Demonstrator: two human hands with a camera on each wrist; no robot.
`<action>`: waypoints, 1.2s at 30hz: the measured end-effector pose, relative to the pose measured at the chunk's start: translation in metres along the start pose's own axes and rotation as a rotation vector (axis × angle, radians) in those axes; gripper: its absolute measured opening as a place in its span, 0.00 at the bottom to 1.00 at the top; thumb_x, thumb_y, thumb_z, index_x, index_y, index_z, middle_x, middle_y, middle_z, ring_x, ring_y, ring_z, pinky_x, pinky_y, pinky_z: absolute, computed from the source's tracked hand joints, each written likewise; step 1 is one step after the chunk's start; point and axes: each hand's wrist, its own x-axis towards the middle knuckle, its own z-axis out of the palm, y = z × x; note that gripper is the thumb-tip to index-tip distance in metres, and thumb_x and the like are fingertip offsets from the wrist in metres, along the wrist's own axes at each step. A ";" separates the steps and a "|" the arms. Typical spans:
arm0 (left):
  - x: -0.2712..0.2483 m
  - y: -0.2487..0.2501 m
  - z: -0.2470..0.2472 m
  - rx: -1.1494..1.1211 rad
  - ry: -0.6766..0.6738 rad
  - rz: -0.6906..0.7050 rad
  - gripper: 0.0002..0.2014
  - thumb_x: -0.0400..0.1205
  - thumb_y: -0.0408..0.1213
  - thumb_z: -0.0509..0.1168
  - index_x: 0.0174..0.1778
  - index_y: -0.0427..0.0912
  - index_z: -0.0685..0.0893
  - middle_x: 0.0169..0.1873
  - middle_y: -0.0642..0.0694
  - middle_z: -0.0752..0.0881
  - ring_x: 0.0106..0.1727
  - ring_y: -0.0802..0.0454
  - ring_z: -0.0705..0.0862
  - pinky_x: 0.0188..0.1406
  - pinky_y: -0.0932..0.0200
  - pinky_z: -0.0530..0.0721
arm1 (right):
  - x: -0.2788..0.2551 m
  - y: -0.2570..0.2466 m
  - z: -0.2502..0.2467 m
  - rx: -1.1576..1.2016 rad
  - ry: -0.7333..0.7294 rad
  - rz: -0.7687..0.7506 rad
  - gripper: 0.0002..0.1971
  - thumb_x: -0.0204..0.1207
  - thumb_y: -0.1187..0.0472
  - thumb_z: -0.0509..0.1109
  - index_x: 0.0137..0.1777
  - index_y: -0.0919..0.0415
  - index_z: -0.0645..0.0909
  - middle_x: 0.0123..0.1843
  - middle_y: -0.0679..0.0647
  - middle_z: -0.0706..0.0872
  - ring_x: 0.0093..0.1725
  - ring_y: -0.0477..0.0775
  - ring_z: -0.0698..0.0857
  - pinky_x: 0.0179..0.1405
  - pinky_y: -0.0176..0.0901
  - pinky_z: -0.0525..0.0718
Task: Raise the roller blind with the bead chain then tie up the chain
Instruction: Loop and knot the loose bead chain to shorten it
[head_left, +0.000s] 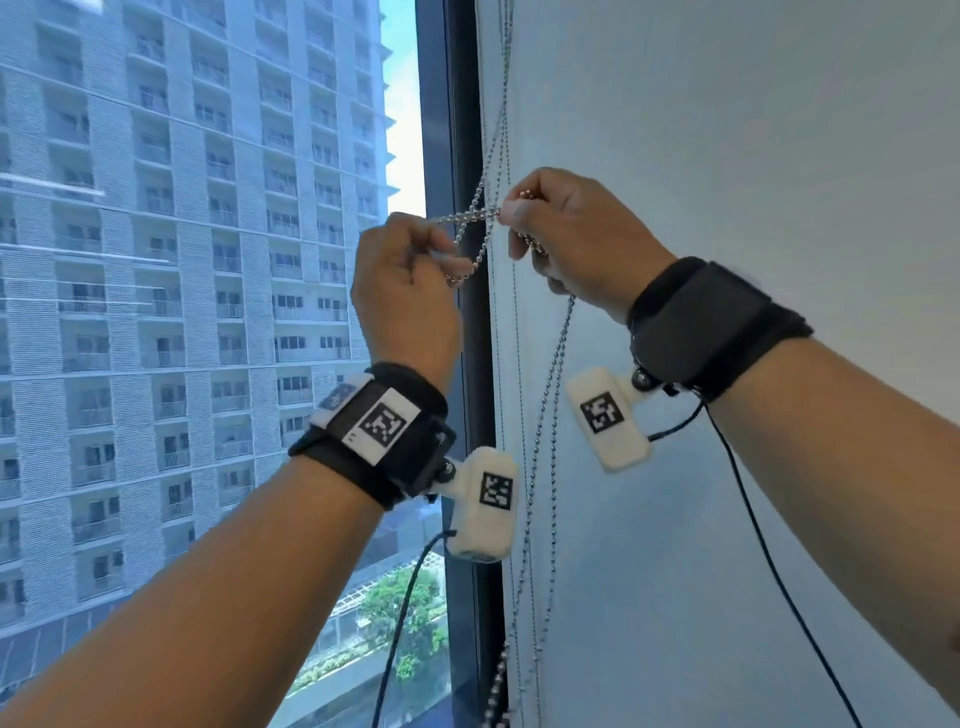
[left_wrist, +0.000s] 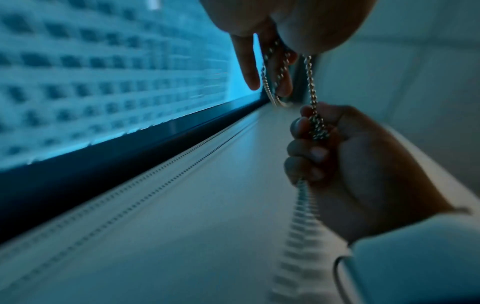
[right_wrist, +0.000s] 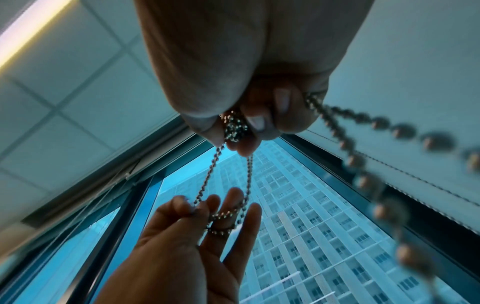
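The metal bead chain (head_left: 470, 221) crosses itself between my two raised hands, in front of the dark window frame. My left hand (head_left: 415, 275) pinches one strand with thumb and forefinger. A loop of the chain (right_wrist: 224, 216) lies round that left hand's (right_wrist: 207, 226) outstretched fingers. My right hand (head_left: 550, 228) grips a bunched part of the chain (right_wrist: 233, 127) in its curled fingers (left_wrist: 306, 152). From the right hand two strands (head_left: 545, 415) hang down along the pale roller blind fabric (head_left: 727, 130).
The dark window frame (head_left: 467, 364) runs upright behind the hands. Left of it is glass with a high-rise building (head_left: 182, 260) outside. Black cables (head_left: 753, 545) hang from the wrist cameras. Ceiling tiles and a light strip (right_wrist: 31, 30) are overhead.
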 end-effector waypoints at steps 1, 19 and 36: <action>0.010 -0.003 0.002 0.024 0.013 -0.069 0.18 0.81 0.24 0.54 0.42 0.47 0.86 0.53 0.40 0.85 0.34 0.51 0.91 0.41 0.46 0.92 | 0.007 -0.006 0.000 -0.018 -0.005 -0.013 0.06 0.83 0.57 0.64 0.49 0.59 0.80 0.37 0.53 0.85 0.24 0.47 0.71 0.24 0.42 0.69; 0.081 0.016 0.015 -0.004 -0.771 -0.910 0.12 0.74 0.41 0.77 0.46 0.36 0.88 0.44 0.40 0.92 0.17 0.64 0.76 0.13 0.75 0.75 | 0.055 0.029 -0.017 0.146 0.115 0.071 0.08 0.86 0.56 0.64 0.58 0.59 0.73 0.44 0.55 0.87 0.27 0.50 0.73 0.25 0.44 0.71; 0.054 0.014 0.042 0.009 -0.520 -0.502 0.13 0.88 0.37 0.64 0.42 0.31 0.82 0.26 0.47 0.78 0.26 0.58 0.83 0.40 0.51 0.94 | 0.036 0.031 0.008 0.229 0.132 0.056 0.22 0.78 0.46 0.71 0.53 0.68 0.88 0.55 0.64 0.90 0.48 0.47 0.86 0.51 0.45 0.82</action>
